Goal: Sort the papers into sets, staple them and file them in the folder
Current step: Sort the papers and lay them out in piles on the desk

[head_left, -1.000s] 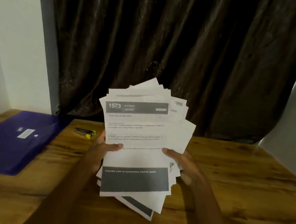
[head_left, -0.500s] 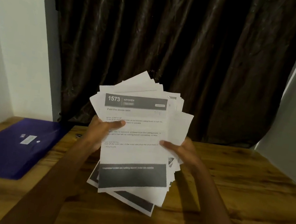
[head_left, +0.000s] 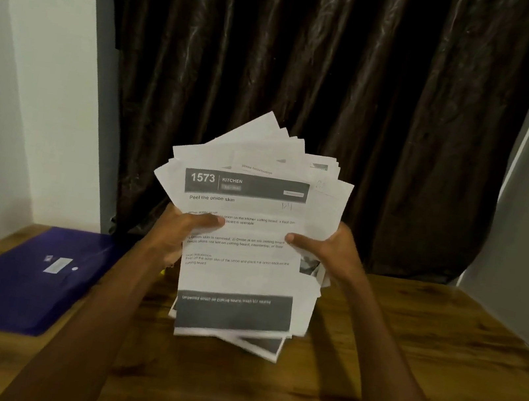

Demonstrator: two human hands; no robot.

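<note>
— White sheets, grey bands: what is held?

— A loose, fanned stack of papers (head_left: 242, 252), upright above the table (head_left: 421, 363), its lower edge near the wood; whether it touches I cannot tell. The front sheet reads "1573 KITCHEN" and "Peel the onion skin".

— And the grip?

— The left hand (head_left: 178, 231) clamps the stack's left edge, thumb laid across the front sheet, fingers behind. The right hand (head_left: 328, 248) pinches the right edge the same way, thumb in front. The two thumbs point toward each other, apart, with printed text between them.

— What lies beyond the grip?

— Left of the left hand, well apart from it, a purple folder (head_left: 18, 279) lies flat and closed on the table's left corner, a small white label on its cover. Behind the stack hangs a dark brown curtain (head_left: 311, 69), with pale walls at either side.
</note>
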